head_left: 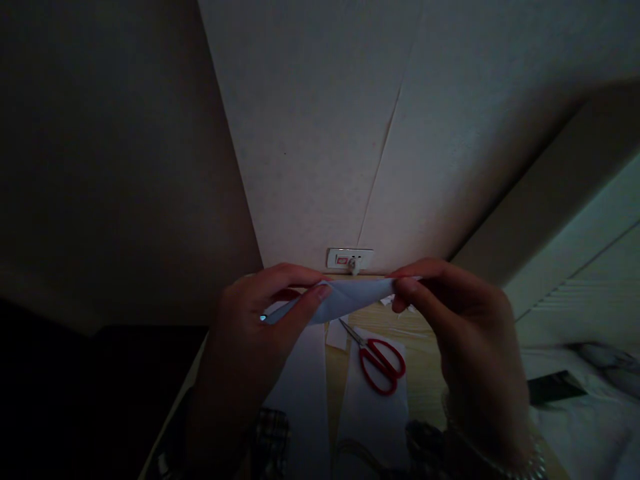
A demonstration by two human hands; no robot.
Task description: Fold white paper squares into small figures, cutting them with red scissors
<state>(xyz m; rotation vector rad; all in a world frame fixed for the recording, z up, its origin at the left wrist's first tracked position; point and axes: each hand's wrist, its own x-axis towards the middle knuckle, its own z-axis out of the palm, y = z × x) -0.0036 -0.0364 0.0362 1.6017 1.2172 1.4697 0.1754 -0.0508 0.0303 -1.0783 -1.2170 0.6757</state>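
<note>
A broad, pale, dimly lit wall [320, 133] with a slanting seam fills most of the room ahead, and darkness takes up the left side. Below it stands a light wood-grain desk [423, 367]; off to the right lies rumpled whitish cloth [575, 427]. On the desk, a long white paper sheet [303, 393] lies to the left and a shorter white paper sheet [373, 420] beside it, with red-handled metal scissors [383, 365] resting on the latter, points facing away.

Above all this, the left hand [255, 320] and right hand [465, 320] hold a folded bluish-white paper piece [350, 298] in the air, short of the wall. Each grip is a narrow pinch of thumb against fingers, the left on the near-left part, the right on the far-right tip. To work the fold cleanly, it would help to hold both pinches level, draw the top edge lightly taut, and match the layers before pressing; too hard a pull could tear the thin tip.

Smaller still are the white wall socket [349, 253], a small white paper offcut [337, 335] by the blades, and tiny scraps [387, 300] behind.
</note>
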